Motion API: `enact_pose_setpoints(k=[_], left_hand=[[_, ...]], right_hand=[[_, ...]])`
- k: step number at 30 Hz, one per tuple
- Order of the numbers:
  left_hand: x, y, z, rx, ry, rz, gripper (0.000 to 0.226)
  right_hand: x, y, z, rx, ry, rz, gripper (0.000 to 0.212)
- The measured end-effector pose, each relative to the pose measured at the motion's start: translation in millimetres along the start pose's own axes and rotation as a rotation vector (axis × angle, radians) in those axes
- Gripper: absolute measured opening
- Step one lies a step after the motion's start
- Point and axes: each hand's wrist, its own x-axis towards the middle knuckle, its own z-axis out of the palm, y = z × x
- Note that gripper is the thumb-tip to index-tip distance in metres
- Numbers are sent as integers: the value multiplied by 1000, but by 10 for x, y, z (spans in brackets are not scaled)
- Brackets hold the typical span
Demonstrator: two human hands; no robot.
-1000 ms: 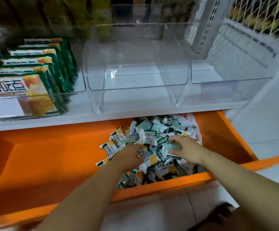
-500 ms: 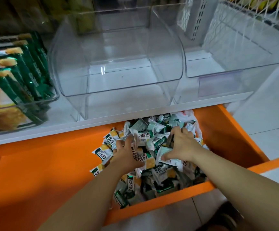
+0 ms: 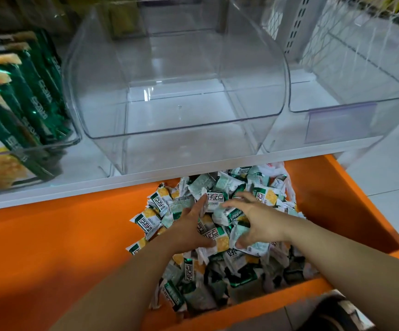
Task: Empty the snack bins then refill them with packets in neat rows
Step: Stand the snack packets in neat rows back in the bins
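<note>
Cupping packets (image 3: 265,195) in orange drawer (image 3: 50,247): left hand (image 3: 189,226) fingers straight, right hand (image 3: 261,223) fingers curled round some; clear bin (image 3: 169,131) above

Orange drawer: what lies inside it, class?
A loose heap of snack packets, with the left hand and right hand reaching into it. The orange drawer floor beneath the heap is hidden.

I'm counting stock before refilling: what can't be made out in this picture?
Head view only.
Packets: number, as left hand, right hand and the shelf edge cover part of the pile.
Green packs in the left bin: cut off by the left edge.
Right hand's grip: the hand itself hides it.
</note>
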Motion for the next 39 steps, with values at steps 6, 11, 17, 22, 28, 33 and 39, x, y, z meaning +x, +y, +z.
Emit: enact_pose_setpoints(k=[6,11,17,22,28,33,39], left_hand=[[29,-38,44,-96,39,1,113],[13,13,78,-98,77,14,109],[-50,81,84,-16,91,57,99],[-80,80,106,50,102,139,83],[-118,178,101,250,102,171,74],[-391,346,12,376,149,196,75],[-1138,724,-285,371,316,371,64]], right_hand=[[17,21,18,67,20,5,83],[16,11,36,73,20,-2,83],[-49,-11,16,62,26,-8,69],[-122,0,49,95,62,-10,68],[-261,-34,-16,113,97,-21,64],[-553,-206,-196,136,160,-77,61],[-1168,-498,-504,97,335,-191,65]])
